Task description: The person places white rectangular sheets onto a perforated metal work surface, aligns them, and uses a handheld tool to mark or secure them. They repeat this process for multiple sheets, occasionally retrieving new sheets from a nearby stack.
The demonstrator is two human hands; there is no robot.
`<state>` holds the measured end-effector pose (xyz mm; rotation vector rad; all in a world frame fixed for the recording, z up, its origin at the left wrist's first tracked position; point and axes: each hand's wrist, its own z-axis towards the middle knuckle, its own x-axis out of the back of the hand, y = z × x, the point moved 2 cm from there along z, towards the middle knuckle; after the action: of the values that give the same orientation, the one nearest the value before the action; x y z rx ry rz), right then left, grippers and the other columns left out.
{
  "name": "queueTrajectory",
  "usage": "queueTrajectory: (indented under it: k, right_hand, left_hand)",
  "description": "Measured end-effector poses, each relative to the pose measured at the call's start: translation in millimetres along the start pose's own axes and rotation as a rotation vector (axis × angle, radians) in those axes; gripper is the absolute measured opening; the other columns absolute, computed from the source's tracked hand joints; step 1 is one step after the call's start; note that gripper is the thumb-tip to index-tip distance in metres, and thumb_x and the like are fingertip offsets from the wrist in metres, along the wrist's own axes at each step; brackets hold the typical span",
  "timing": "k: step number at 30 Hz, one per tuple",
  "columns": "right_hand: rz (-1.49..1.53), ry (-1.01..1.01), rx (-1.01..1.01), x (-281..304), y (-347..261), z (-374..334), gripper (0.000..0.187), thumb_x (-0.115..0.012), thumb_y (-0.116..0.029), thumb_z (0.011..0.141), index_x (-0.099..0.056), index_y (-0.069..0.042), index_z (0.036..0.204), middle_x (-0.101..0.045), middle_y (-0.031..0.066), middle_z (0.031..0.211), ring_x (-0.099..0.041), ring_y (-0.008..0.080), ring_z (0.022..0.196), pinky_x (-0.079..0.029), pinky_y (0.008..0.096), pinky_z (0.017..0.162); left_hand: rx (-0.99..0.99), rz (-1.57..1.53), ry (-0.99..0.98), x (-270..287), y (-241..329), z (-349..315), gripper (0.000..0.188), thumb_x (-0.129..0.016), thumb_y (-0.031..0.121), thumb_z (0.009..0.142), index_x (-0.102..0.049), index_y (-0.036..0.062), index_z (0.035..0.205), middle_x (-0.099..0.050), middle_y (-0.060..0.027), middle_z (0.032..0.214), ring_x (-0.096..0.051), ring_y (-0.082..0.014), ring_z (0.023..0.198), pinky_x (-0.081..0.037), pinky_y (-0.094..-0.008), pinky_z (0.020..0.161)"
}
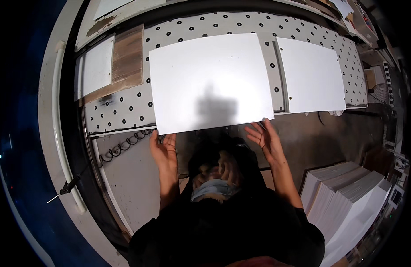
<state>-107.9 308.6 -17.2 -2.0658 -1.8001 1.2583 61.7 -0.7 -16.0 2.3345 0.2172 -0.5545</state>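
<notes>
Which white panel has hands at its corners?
The middle panel: the left hand and right hand are at its near corners. The right panel and left panel have no hands there.

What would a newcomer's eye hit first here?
The bright white sheet at centre, with a dark shadow on it; the left hand and right hand are at its near corners. Next, the black-dotted table under it, then the thick stack at lower right.
</notes>
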Motion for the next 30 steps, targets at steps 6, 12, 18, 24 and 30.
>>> queueTrajectory:
  k: [6, 12, 18, 24, 30]
  right_hand:
    - [-0.095, -0.057, -0.027, -9, -1, 5, 0.069, -0.055, -0.045, 0.103, -0.040, 0.009, 0.142, -0.045, 0.0286, 0.146, -0.061, 0.0389, 0.122, -0.057, 0.0420, 0.095]
    - [-0.629, -0.364, -0.184, -45, -5, -2, 0.056, -0.048, -0.043, 0.106, -0.063, 0.006, 0.128, -0.073, 0.0166, 0.111, -0.070, 0.0237, 0.102, -0.056, 0.0317, 0.085]
    - [-0.996, -0.575, 0.033, -151, 11, -3, 0.041, -0.058, -0.026, 0.103, -0.062, 0.004, 0.130, -0.074, 0.0141, 0.099, -0.069, 0.0169, 0.089, -0.054, 0.0301, 0.083]
    - [-0.892, -0.609, 0.164, -241, 53, 7, 0.037, -0.058, -0.019, 0.101, -0.063, 0.005, 0.128, -0.073, 0.0122, 0.092, -0.068, 0.0150, 0.089, -0.053, 0.0298, 0.086]
    - [-0.755, -0.392, 0.351, -291, 76, 29, 0.035, -0.058, -0.025, 0.101, -0.067, 0.002, 0.122, -0.073, 0.0094, 0.097, -0.066, 0.0145, 0.089, -0.054, 0.0298, 0.085]
  left_hand:
    - [-0.130, -0.010, -0.002, -12, -1, 1, 0.053, -0.064, 0.028, 0.096, -0.041, 0.0045, 0.138, -0.051, -0.0174, 0.132, -0.053, -0.0325, 0.121, -0.047, -0.0457, 0.108]
    - [-0.552, 0.422, 0.132, 43, 53, 19, 0.075, -0.068, 0.041, 0.094, -0.033, 0.0029, 0.149, -0.043, -0.0161, 0.144, -0.051, -0.0286, 0.124, -0.046, -0.0502, 0.105]
    - [-1.863, 1.176, 1.324, 157, 260, -14, 0.105, -0.076, 0.055, 0.085, -0.027, -0.0139, 0.148, -0.031, -0.0354, 0.150, -0.035, -0.0496, 0.138, -0.031, -0.0592, 0.114]
    - [-1.467, 1.279, 1.290, 204, 374, -12, 0.096, -0.062, 0.059, 0.094, -0.027, -0.0099, 0.152, -0.049, -0.0253, 0.145, -0.049, -0.0434, 0.127, -0.041, -0.0487, 0.104]
    - [-1.825, 0.872, 0.336, 140, 355, 37, 0.039, -0.051, 0.018, 0.102, -0.048, -0.0115, 0.127, -0.057, -0.0212, 0.125, -0.057, -0.0325, 0.114, -0.042, -0.0460, 0.104]
